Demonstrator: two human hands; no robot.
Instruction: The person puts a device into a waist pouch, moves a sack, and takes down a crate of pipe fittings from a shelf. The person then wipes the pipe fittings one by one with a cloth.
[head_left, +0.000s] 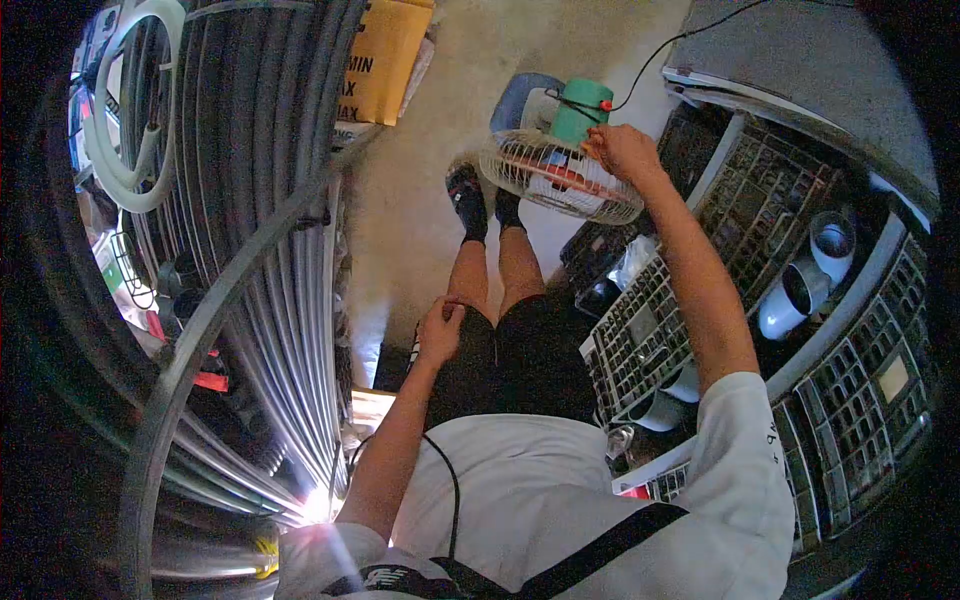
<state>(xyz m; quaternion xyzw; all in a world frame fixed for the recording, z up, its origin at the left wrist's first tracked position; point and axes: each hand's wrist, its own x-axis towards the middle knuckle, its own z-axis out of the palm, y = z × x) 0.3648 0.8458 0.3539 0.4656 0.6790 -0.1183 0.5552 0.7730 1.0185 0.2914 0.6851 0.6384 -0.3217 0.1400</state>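
Note:
An electric fan has a round wire guard (530, 172), reddish blades (562, 175), a green motor housing (580, 112) and a blue base (522, 100). My right hand (625, 155) is closed at the guard's edge, beside the green housing, its fingertips partly hidden. A black cord (680, 38) runs from a red piece on the housing toward the upper right. Down by my knee, my left hand (440, 330) rests against my leg near the hem of my black shorts (530, 360). Its fingers are curled, with nothing visible in them.
Long grey pipes (270, 250) fill a rack on my left, behind a curved metal bar (215, 300). A coiled white hose (130, 180) hangs there. An orange-yellow box (390, 60) stands ahead. On my right are black crates (765, 190) and grey pipe fittings (795, 295).

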